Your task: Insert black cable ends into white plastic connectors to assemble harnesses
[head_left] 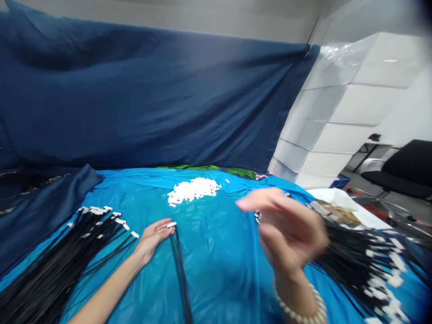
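Observation:
My left hand (153, 240) rests low over the blue sheet, its fingers pinching a small white connector (172, 224). Thin black wires (181, 274) run from that connector down toward the bottom edge. My right hand (290, 225), with a beaded bracelet at the wrist, is raised to the right and blurred by motion. Its thumb stands apart from the curved fingers, and nothing shows between them. Beyond my hands lies a pile of small white plastic pieces (194, 190). Close to my left hand is a bundle of black wires (50, 265) tipped with white connectors.
Another black wire bundle with white ends (351, 261) lies on the right, partly behind my right hand. A white tray (332, 195) holding brown material stands behind it. Stacked white boxes (354, 108) rise at the back right, beside a dark blue curtain (151, 99). A black chair (405, 168) stands farther off.

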`<action>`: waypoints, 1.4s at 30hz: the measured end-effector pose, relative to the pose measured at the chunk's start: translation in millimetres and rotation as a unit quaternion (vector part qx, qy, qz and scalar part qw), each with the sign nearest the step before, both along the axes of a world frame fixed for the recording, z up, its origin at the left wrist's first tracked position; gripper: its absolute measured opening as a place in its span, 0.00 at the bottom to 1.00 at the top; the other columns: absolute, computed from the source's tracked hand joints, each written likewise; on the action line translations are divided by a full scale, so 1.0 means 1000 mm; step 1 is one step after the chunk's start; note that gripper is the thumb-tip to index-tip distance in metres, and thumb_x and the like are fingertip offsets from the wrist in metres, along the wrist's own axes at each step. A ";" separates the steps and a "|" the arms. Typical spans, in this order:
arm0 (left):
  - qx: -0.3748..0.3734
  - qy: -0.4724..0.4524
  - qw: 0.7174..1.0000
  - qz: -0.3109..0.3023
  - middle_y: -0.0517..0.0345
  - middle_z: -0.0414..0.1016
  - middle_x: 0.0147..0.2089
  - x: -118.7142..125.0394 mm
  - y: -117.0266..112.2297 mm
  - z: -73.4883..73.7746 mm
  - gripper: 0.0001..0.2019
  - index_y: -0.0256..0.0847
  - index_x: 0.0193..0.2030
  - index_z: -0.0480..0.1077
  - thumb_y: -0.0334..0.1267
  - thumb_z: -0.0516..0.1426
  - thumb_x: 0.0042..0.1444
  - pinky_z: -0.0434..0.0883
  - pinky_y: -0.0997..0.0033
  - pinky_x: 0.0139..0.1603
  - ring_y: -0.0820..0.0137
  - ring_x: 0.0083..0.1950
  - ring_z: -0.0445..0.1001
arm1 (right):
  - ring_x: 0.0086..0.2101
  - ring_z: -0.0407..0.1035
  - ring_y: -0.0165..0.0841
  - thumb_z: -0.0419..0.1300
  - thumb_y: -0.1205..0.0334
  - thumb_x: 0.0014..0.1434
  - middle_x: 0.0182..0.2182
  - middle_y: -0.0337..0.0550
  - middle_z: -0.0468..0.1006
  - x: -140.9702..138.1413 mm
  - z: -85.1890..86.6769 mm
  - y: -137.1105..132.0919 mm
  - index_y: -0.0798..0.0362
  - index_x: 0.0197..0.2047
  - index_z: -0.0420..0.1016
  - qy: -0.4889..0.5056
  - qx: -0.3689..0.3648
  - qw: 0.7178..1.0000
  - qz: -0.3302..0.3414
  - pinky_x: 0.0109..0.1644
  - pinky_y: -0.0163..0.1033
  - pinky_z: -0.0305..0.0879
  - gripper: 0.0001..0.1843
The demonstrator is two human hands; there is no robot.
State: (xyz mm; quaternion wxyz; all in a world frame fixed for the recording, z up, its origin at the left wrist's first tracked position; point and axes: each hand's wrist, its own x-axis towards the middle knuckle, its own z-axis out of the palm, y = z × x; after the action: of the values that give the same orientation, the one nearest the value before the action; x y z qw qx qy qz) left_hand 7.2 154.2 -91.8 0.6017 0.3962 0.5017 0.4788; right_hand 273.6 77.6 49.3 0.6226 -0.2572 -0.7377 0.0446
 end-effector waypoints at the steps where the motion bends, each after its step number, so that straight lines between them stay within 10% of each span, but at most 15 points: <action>1: -0.011 -0.015 1.000 -0.015 0.47 0.75 0.37 -0.002 0.000 0.000 0.25 0.33 0.43 0.67 0.32 0.64 0.33 0.68 0.69 0.44 0.67 0.37 0.73 | 0.39 0.67 0.32 0.50 0.57 0.57 0.38 0.41 0.73 -0.007 0.001 0.021 0.48 0.49 0.61 -0.009 -0.034 0.999 -0.020 0.45 0.43 0.62 0.16; 11: 0.000 0.017 0.993 -0.118 0.51 0.75 0.34 -0.004 0.001 0.002 0.19 0.36 0.39 0.71 0.38 0.62 0.37 0.66 0.72 0.37 0.70 0.33 0.71 | 0.39 0.65 0.31 0.51 0.59 0.57 0.40 0.44 0.68 -0.027 -0.128 0.175 0.57 0.41 0.66 -0.225 -0.257 0.920 -0.190 0.43 0.44 0.62 0.12; 21: -0.002 0.108 0.973 -0.202 0.56 0.72 0.26 0.000 -0.003 0.011 0.15 0.36 0.33 0.69 0.45 0.58 0.42 0.64 0.75 0.27 0.71 0.26 0.71 | 0.41 0.63 0.32 0.50 0.60 0.58 0.44 0.45 0.66 -0.034 -0.171 0.211 0.54 0.42 0.65 -0.239 -0.264 0.903 -0.239 0.44 0.43 0.62 0.11; 29: -0.031 0.073 0.968 -0.236 0.56 0.71 0.29 -0.003 -0.003 0.015 0.17 0.38 0.39 0.68 0.46 0.57 0.43 0.66 0.74 0.26 0.70 0.28 0.72 | 0.41 0.63 0.33 0.50 0.59 0.58 0.42 0.44 0.67 -0.031 -0.176 0.211 0.56 0.43 0.65 -0.171 -0.262 0.930 -0.193 0.45 0.45 0.61 0.12; 35: -0.036 0.046 0.968 -0.245 0.53 0.71 0.29 -0.005 -0.005 0.015 0.19 0.35 0.39 0.68 0.48 0.53 0.47 0.68 0.69 0.30 0.67 0.29 0.72 | 0.34 0.66 0.29 0.52 0.59 0.55 0.34 0.42 0.70 -0.048 -0.136 0.196 0.56 0.44 0.65 -0.119 -0.290 0.948 -0.043 0.38 0.37 0.64 0.14; 42: -0.046 0.049 0.956 -0.285 0.52 0.72 0.27 -0.006 0.000 0.016 0.16 0.34 0.35 0.68 0.46 0.54 0.47 0.68 0.66 0.33 0.65 0.31 0.73 | 0.26 0.64 0.26 0.57 0.59 0.48 0.27 0.38 0.71 -0.083 -0.115 0.148 0.52 0.44 0.70 -0.098 -0.387 0.903 0.160 0.32 0.33 0.62 0.17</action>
State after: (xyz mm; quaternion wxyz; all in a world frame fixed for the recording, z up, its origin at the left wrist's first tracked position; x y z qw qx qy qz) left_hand 1.3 154.6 -75.8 0.7056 0.5172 0.4185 0.2441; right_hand 190.3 225.5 -66.1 0.3833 -0.3595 -0.7510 0.3998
